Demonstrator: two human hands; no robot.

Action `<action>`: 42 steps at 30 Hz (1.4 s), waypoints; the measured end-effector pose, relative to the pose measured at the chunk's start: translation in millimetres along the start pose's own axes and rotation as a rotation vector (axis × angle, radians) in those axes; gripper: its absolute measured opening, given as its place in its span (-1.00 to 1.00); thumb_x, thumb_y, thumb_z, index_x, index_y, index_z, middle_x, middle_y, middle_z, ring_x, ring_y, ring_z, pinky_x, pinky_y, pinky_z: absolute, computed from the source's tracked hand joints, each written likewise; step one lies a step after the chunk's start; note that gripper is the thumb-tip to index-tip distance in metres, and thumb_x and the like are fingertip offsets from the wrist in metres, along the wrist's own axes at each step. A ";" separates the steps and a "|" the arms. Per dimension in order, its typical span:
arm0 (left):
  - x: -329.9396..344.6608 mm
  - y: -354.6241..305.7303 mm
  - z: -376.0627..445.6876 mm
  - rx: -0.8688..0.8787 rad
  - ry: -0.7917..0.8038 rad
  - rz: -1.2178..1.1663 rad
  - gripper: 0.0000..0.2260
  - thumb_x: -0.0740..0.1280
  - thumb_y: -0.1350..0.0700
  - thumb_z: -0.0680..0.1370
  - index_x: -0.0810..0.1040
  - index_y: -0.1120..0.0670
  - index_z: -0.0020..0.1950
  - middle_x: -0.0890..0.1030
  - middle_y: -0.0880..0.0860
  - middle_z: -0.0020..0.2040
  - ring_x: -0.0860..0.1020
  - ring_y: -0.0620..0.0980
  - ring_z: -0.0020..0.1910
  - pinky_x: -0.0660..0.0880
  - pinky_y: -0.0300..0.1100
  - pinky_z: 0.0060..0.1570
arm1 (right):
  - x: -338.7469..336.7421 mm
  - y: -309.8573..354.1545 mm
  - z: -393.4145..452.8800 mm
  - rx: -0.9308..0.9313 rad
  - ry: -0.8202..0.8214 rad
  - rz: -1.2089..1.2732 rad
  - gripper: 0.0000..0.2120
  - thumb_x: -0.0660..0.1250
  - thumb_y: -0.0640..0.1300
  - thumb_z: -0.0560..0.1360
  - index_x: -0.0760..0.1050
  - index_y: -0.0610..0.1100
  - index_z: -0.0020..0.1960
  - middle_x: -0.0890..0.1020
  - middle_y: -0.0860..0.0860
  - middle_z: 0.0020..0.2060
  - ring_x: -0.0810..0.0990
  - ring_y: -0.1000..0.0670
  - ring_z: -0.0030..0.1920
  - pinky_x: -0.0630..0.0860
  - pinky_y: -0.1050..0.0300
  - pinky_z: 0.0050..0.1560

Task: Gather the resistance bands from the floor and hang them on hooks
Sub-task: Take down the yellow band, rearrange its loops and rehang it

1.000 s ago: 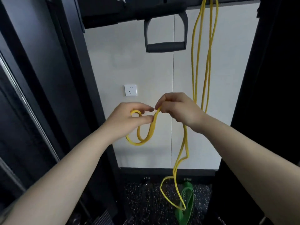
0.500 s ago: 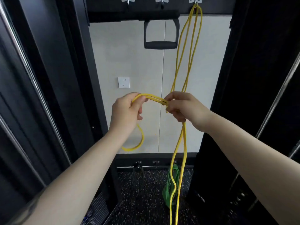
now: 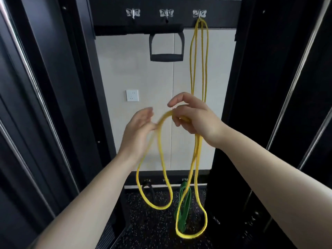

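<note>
My right hand (image 3: 195, 121) is shut on a yellow resistance band (image 3: 162, 159), which drops from it in two long loops toward the floor. My left hand (image 3: 139, 132) is just left of it, fingers apart, its fingertips brushing the band without gripping. A second yellow band (image 3: 203, 56) hangs from the right hook (image 3: 199, 13) and passes behind my right hand. A green band (image 3: 182, 203) lies on the speckled floor (image 3: 158, 227), behind the hanging loops. The left hook (image 3: 133, 13) carries nothing. A black handle (image 3: 167, 46) hangs under the middle hook (image 3: 166, 13).
Black rack uprights with chrome rods (image 3: 303, 65) stand close on both sides. A white wall panel with a socket (image 3: 132, 95) is straight ahead. A black attachment (image 3: 148, 187) sits on the floor at the base of the wall.
My left hand let go of the band and opened. The folded loop it held fell and now hangs long. The view tilted up, showing the three hooks.
</note>
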State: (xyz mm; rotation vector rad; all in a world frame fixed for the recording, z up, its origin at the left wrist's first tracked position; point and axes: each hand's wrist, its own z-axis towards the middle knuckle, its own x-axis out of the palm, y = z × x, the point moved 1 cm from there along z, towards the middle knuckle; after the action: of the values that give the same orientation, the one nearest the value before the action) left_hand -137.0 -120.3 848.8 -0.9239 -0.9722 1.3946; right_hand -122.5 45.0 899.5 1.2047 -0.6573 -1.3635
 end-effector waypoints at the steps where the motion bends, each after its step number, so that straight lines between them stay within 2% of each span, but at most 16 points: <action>1: 7.9 -12.1 0.4 0.049 0.096 -0.007 -0.55 0.34 0.21 0.42 0.48 0.04 0.32 0.58 -0.06 0.19 0.51 -0.16 0.20 0.39 -0.35 0.09 | 1.0 1.8 1.5 -0.006 0.032 -0.073 -0.88 0.20 -0.29 0.56 0.46 -0.15 0.05 0.50 -0.04 -0.42 0.30 0.12 -0.55 0.23 0.32 -0.52; 3: 22.4 -27.0 0.2 0.109 0.288 0.042 -0.58 0.31 0.21 0.47 0.44 0.09 0.33 0.62 0.02 0.04 0.57 -0.10 0.03 0.48 -0.28 0.07 | 1.3 3.8 4.5 -0.021 0.048 -0.164 -0.90 0.19 -0.31 0.56 0.44 -0.21 0.04 0.48 -0.01 -0.45 0.34 0.17 -0.57 0.25 0.36 -0.53; 5: 31.8 -26.4 1.7 0.105 0.365 0.205 -0.70 0.26 0.15 0.59 0.40 0.13 0.32 0.58 0.06 -0.10 0.55 -0.06 -0.14 0.50 -0.15 0.00 | -2.5 3.4 8.1 -0.009 0.012 -0.184 -0.96 0.22 -0.26 0.56 0.43 -0.19 0.00 0.47 0.01 -0.47 0.34 0.17 -0.58 0.25 0.33 -0.54; 6: 33.3 -22.2 3.4 0.096 0.371 0.302 -0.73 0.23 0.08 0.62 0.40 0.13 0.30 0.56 0.09 -0.13 0.50 -0.08 -0.20 0.45 -0.14 -0.05 | -5.7 1.9 9.4 0.005 -0.001 -0.202 -0.96 0.26 -0.21 0.56 0.43 -0.17 0.00 0.48 0.01 -0.46 0.34 0.16 -0.58 0.26 0.33 -0.53; 8: 30.2 -12.9 8.2 0.105 0.342 0.416 -0.79 0.22 0.02 0.63 0.47 0.10 0.18 0.56 0.15 -0.13 0.46 -0.15 -0.24 0.36 -0.19 -0.11 | -13.2 -4.6 9.3 0.054 0.018 -0.280 -0.83 0.30 -0.07 0.56 0.45 -0.17 0.02 0.52 0.01 -0.42 0.38 0.15 -0.53 0.29 0.31 -0.49; 10: 22.5 -7.3 11.6 0.117 0.285 0.415 -0.83 0.24 0.05 0.63 0.55 0.12 0.04 0.54 0.00 -0.23 0.43 -0.23 -0.32 0.32 -0.26 -0.20 | -20.3 -15.6 5.2 0.108 0.056 -0.360 -0.77 0.27 0.02 0.57 0.51 -0.16 0.00 0.54 0.00 -0.38 0.39 0.11 -0.48 0.33 0.23 -0.42; 12: 14.9 -0.9 13.1 0.114 0.189 0.406 -0.79 0.23 0.07 0.63 0.60 0.15 -0.03 0.42 -0.12 -0.37 0.37 -0.18 -0.37 0.29 -0.27 -0.28 | -28.6 -30.6 0.0 0.147 0.038 -0.387 -0.72 0.22 0.01 0.59 0.57 -0.16 -0.10 0.50 0.01 -0.40 0.37 0.09 -0.46 0.33 0.17 -0.37; 15: 8.4 13.1 9.6 0.069 0.139 0.396 -0.76 0.20 0.05 0.64 0.58 0.15 -0.03 0.38 -0.12 -0.39 0.36 -0.14 -0.37 0.32 -0.25 -0.28 | -35.6 -51.5 -4.6 0.185 -0.023 -0.267 -0.68 0.20 -0.04 0.61 0.64 -0.21 -0.07 0.40 0.05 -0.45 0.30 0.11 -0.46 0.23 0.19 -0.36; 19: 8.9 26.1 3.6 -0.105 0.332 0.280 -0.71 0.12 0.02 0.67 0.53 0.18 0.07 0.50 0.02 -0.29 0.48 -0.02 -0.30 0.44 -0.19 -0.18 | -25.5 -66.4 1.1 0.194 -0.111 -0.023 -0.73 0.18 -0.12 0.62 0.60 -0.22 -0.07 0.33 0.03 -0.42 0.25 0.09 -0.46 0.16 0.19 -0.36; 22: 10.0 31.3 9.5 -0.074 0.388 0.235 -0.78 0.16 0.03 0.66 0.50 0.13 0.08 0.59 -0.01 -0.23 0.58 -0.03 -0.21 0.46 -0.13 -0.03 | -11.4 -79.2 10.3 0.196 -0.136 -0.041 -0.73 0.18 -0.09 0.62 0.59 -0.17 -0.10 0.35 0.04 -0.40 0.26 0.09 -0.45 0.18 0.21 -0.37; 26: 8.6 49.5 29.2 -0.003 0.373 0.265 -0.87 0.26 0.10 0.62 0.54 0.14 -0.01 0.53 0.02 -0.29 0.51 -0.07 -0.32 0.44 -0.29 -0.20 | 4.3 -100.1 23.4 0.207 -0.122 -0.040 -0.74 0.20 -0.09 0.62 0.59 -0.15 -0.13 0.35 0.03 -0.41 0.27 0.09 -0.44 0.19 0.20 -0.37; 31: 5.8 92.6 57.5 -0.020 0.381 0.289 -0.90 0.28 0.15 0.61 0.59 0.11 -0.02 0.45 -0.02 -0.31 0.41 -0.04 -0.26 0.42 -0.12 -0.12 | 5.3 -144.9 34.4 0.239 -0.076 -0.092 -0.72 0.17 -0.14 0.63 0.62 -0.26 0.04 0.41 0.01 -0.35 0.32 0.08 -0.39 0.28 0.25 -0.34; 36: 13.0 161.4 73.7 -0.126 0.417 0.349 -0.88 0.29 0.13 0.61 0.59 -0.02 -0.08 0.50 0.01 -0.25 0.45 0.00 -0.19 0.50 0.13 0.01 | 6.2 -216.1 43.3 0.361 -0.049 -0.155 -0.72 0.18 -0.16 0.63 0.65 -0.23 0.01 0.45 0.00 -0.36 0.39 0.01 -0.33 0.35 0.15 -0.22; 39: 16.9 211.2 78.2 -0.227 0.422 0.351 -0.87 0.28 0.09 0.61 0.62 0.04 -0.03 0.49 0.01 -0.26 0.45 0.02 -0.19 0.50 0.13 0.01 | 8.6 -268.7 49.2 0.427 0.006 -0.140 -0.75 0.22 -0.12 0.62 0.65 -0.13 -0.07 0.48 -0.02 -0.33 0.43 -0.02 -0.26 0.38 0.10 -0.12; 42: 21.7 258.6 87.1 -0.380 0.371 0.245 -0.80 0.29 0.05 0.60 0.63 0.15 0.03 0.48 -0.02 -0.28 0.46 0.01 -0.18 0.49 0.14 0.14 | 9.7 -324.7 61.1 0.436 0.053 -0.078 -0.77 0.21 -0.15 0.63 0.63 -0.09 -0.07 0.48 0.00 -0.32 0.43 0.01 -0.24 0.36 0.11 -0.09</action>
State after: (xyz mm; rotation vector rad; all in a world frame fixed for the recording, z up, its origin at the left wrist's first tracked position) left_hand -309.6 -106.1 636.8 -1.5692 -0.8710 1.1923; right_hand -297.3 84.8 621.9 1.6207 -0.9084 -1.2834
